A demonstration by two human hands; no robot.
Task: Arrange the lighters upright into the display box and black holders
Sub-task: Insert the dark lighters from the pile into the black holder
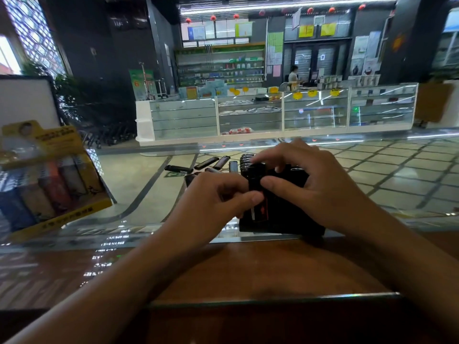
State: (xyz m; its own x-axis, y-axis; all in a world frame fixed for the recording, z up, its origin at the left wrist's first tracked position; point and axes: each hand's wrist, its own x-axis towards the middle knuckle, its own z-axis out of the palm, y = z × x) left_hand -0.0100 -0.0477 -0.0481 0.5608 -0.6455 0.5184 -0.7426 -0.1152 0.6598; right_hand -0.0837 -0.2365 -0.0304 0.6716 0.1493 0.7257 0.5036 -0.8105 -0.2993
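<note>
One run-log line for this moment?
left hand, right hand: both on black lighter | over black holder | loose lighters behind

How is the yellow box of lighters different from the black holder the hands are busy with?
The yellow display box sits far left, untouched; the black holder is in the middle with both hands on it. The box shows colourful lighters; the holder's lighters look dark. The box has a tall printed card; the holder is plain. Both stand on the glass counter and keep lighters upright.
</note>
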